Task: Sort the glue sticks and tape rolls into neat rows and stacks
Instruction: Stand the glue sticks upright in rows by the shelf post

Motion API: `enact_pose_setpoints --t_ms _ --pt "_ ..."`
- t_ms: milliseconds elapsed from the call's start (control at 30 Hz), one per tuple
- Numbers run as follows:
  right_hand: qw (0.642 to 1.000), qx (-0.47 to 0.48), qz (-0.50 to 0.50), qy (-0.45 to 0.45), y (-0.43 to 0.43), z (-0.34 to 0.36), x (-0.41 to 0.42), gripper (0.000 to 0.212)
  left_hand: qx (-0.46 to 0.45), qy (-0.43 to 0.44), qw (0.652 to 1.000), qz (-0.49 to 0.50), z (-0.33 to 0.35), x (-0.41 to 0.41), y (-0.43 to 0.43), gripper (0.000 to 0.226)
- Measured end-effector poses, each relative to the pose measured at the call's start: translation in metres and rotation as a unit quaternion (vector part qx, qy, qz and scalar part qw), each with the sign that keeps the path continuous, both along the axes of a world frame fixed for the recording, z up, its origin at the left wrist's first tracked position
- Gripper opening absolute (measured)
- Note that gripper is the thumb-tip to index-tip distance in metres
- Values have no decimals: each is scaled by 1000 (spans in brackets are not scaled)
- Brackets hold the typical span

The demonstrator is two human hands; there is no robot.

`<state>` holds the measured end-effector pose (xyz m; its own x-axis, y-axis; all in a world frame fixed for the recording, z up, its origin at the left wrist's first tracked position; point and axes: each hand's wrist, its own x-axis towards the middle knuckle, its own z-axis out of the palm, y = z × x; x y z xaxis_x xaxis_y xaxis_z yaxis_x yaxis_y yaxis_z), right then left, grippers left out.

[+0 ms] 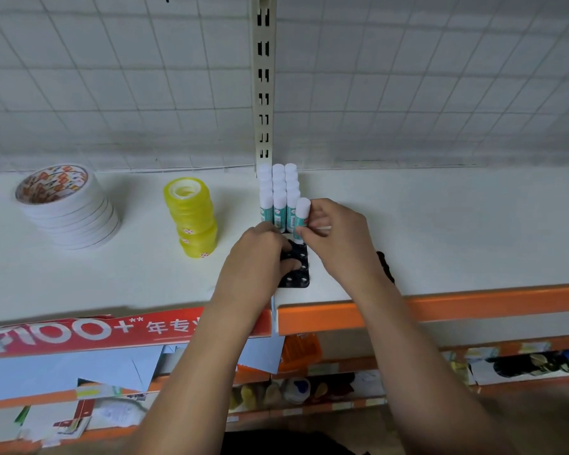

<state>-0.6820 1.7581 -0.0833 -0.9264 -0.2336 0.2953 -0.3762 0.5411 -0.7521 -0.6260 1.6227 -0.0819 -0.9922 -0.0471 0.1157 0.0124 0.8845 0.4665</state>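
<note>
Two tape stacks done, we judge: white tape rolls (69,208), yellow tape rolls (193,218) on shelf (440,224). Glue stick rows (279,195) fill back of black tray (298,277); front sockets bare. Our right grip (335,234) pinches glue stick (302,211) beside front row; left grip (257,257) holds tray.

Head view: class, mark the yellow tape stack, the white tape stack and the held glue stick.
yellow tape stack (196,218): head view, middle rolls' side
white tape stack (76,218): head view, rolls' side
held glue stick (303,206): head view, white cap
</note>
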Motion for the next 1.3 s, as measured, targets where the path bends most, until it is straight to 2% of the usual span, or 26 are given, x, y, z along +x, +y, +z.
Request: enact_pose_setpoints --t_ms 233,567,700,800,900,1167,1300 --pt "999 23 -12 24 -1 -2 4 17 -9 8 1000 6 -4 0 2 24" --pt "998 41 -42 -2 -7 -8 14 15 -29 14 999 -2 1 6 1 29" --pt "995 68 -56 -35 4 -9 22 35 -40 46 998 6 8 18 -14 43" --pt "996 68 -64 -6 10 -7 33 30 -71 14 997 23 9 27 -31 33" --pt "997 74 -23 -2 3 -3 39 20 -64 -10 997 33 6 33 -37 22" --pt "997 61 48 -1 -18 -4 56 16 -34 35 999 20 11 36 -31 12" --pt "995 80 58 4 -19 -2 58 16 -36 36 999 0 14 34 -27 15"
